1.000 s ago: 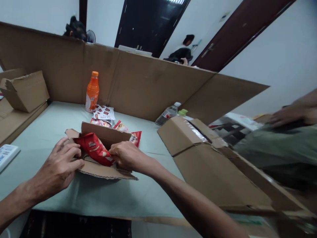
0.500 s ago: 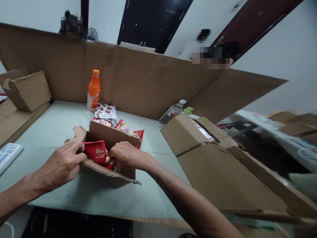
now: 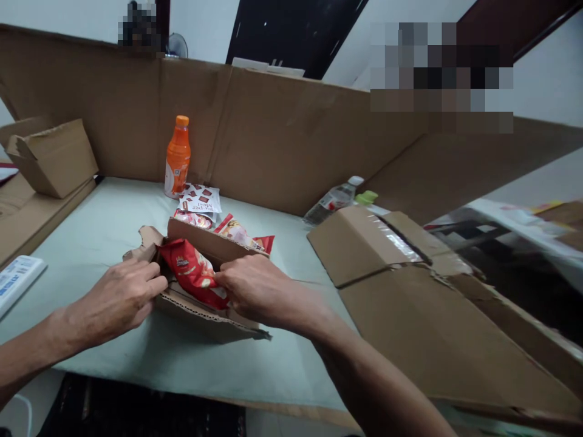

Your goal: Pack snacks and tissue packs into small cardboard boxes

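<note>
Red packet (image 3: 191,270), one, inside one box (image 3: 200,321); right grip (image 3: 257,286) closed on it, state of left grip (image 3: 125,294) unclear.

Red packet (image 3: 190,270) tilted inside open cardboard box (image 3: 204,325).

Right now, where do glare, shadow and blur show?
Head view: glare on the clear tape of the large box; head view: soft shadow on the tablecloth near the small open box; head view: small print on the red packet illegible, white table at far right blurred.
</note>
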Tool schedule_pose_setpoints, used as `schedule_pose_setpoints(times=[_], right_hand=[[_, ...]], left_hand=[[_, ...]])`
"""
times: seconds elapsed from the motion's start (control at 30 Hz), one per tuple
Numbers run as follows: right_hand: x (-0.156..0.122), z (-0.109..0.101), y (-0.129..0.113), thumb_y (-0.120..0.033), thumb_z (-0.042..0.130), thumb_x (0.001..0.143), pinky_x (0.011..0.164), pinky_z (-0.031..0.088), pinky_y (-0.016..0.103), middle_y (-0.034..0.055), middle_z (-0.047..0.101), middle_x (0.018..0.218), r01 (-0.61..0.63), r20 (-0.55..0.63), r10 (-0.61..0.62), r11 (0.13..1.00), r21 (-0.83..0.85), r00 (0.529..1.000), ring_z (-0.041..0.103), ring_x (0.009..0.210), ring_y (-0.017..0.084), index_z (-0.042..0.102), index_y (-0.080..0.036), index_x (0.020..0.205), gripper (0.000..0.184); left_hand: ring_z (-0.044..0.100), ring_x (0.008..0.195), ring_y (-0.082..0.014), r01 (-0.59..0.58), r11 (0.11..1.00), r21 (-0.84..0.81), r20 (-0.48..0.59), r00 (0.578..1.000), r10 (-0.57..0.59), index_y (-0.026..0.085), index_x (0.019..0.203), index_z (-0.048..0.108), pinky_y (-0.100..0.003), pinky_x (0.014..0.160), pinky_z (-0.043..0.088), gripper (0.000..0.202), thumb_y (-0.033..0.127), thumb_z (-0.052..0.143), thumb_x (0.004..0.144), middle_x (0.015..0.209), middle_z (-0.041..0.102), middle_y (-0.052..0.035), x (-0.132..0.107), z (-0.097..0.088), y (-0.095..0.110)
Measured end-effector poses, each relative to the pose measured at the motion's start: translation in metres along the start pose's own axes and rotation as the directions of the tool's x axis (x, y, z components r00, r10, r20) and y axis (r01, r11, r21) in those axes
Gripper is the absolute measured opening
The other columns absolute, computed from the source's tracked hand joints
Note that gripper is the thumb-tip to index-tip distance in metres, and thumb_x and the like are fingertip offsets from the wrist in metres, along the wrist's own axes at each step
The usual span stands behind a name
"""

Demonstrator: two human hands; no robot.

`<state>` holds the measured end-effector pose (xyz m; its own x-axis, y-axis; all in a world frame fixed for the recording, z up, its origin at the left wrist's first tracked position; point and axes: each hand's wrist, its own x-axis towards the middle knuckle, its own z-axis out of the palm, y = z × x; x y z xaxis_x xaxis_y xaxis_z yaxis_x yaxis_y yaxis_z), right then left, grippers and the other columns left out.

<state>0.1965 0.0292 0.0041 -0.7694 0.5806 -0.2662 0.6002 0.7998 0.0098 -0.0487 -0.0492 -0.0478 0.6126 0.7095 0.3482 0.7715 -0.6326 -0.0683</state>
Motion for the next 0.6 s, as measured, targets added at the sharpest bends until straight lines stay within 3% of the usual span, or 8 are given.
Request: schedule_pose_setpoints(times=[0.13, 0.3, 0.47, 0.6], right_hand=[[-0.004, -0.016, -0.002, -0.005, 0.061, 0.081, 0.053, 0.019, 0.032, 0.0066, 0.071, 0.069, 0.037, 0.034, -0.034, 0.995, -0.088, 0.999, 0.046, 0.053, 0.012, 0.067, -0.016, 0.066, 0.019], [-0.005, -0.026, -0.002, -0.009, 0.061, 0.085, 0.054, 0.024, 0.031, 0.0109, 0.078, 0.080, -0.008, 0.117, 0.024, 0.990, -0.139, 0.993, 0.060, 0.060, 0.016, 0.076, -0.017, 0.074, 0.020], [0.026, 0.003, -0.008, -0.012, 0.059, 0.090, 0.062, 0.040, 0.030, 0.0159, 0.081, 0.095, 0.044, 0.235, -0.024, 0.996, -0.080, 0.972, 0.074, 0.079, 0.024, 0.083, -0.016, 0.095, 0.025], [0.043, 0.026, -0.013, -0.017, 0.058, 0.096, 0.064, 0.044, 0.029, 0.0159, 0.081, 0.092, 0.102, 0.286, -0.094, 0.995, -0.011, 0.954, 0.076, 0.080, 0.023, 0.083, -0.015, 0.099, 0.025]], left_hand=[[0.057, 0.071, -0.0211, 0.008, 1.000, 0.015, 0.012, 1.000, -0.009, 0.020, 0.079, 0.058, -0.033, 0.064, 0.044, 0.021, 0.000, 0.054, 0.078, 0.077, 0.060, -0.0025, 0.001, -0.002, 0.002], [0.058, 0.070, -0.0211, 0.021, 0.999, 0.025, 0.047, 0.999, -0.022, 0.020, 0.076, 0.056, -0.033, 0.064, 0.046, 0.021, -0.001, 0.057, 0.076, 0.076, 0.060, -0.0022, 0.006, -0.002, 0.003], [0.061, 0.074, -0.0216, 0.056, 0.998, -0.024, 0.103, 0.993, -0.053, 0.020, 0.076, 0.059, -0.033, 0.066, 0.048, 0.021, -0.001, 0.060, 0.075, 0.079, 0.063, -0.0027, 0.009, -0.006, 0.001], [0.068, 0.098, -0.0232, 0.045, 0.985, -0.168, 0.195, 0.981, -0.012, 0.022, 0.099, 0.071, -0.033, 0.082, 0.054, 0.028, 0.005, 0.065, 0.077, 0.121, 0.068, -0.0077, 0.016, -0.015, -0.004]])
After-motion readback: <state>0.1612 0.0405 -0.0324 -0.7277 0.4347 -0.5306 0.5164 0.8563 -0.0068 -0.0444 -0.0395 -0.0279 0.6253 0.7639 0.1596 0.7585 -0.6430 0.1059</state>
